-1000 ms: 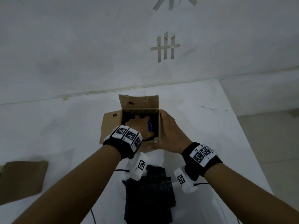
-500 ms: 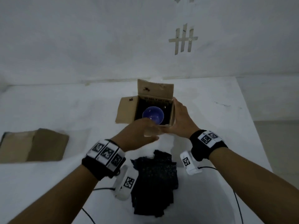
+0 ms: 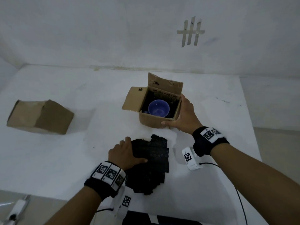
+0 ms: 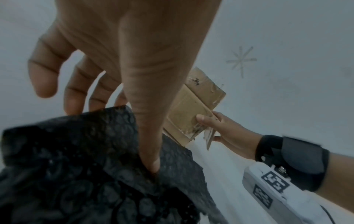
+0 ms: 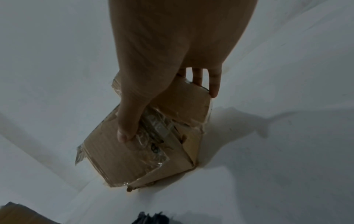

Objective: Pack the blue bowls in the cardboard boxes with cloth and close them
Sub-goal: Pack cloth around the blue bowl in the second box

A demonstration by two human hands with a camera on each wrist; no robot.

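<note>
An open cardboard box [image 3: 151,121] stands on the white table, its flaps up. A blue bowl [image 3: 158,108] sits upright inside on dark lining. My right hand [image 3: 177,112] holds the box's near right corner, with the thumb on the front face and the fingers along the right wall. The right wrist view shows that same grip [image 5: 168,113] on the box [image 5: 122,163]. Nearer me lies a stack of black cloth [image 3: 154,161]. My left hand [image 3: 135,150] grips its left edge. In the left wrist view the thumb presses into the cloth [image 4: 76,166] and the fingertips are hidden past its edge.
A second cardboard box [image 3: 39,117], closed, lies at the left of the table [image 3: 81,151]. A wall rises right behind the table. The table's front edge runs at the lower left and its right edge lies past my right wrist. Cables trail from both wrist cameras.
My left hand has come out of the box and back to the black cloth stack, uncovering the blue bowl. My right hand has stayed on the box. The head view has shifted.
</note>
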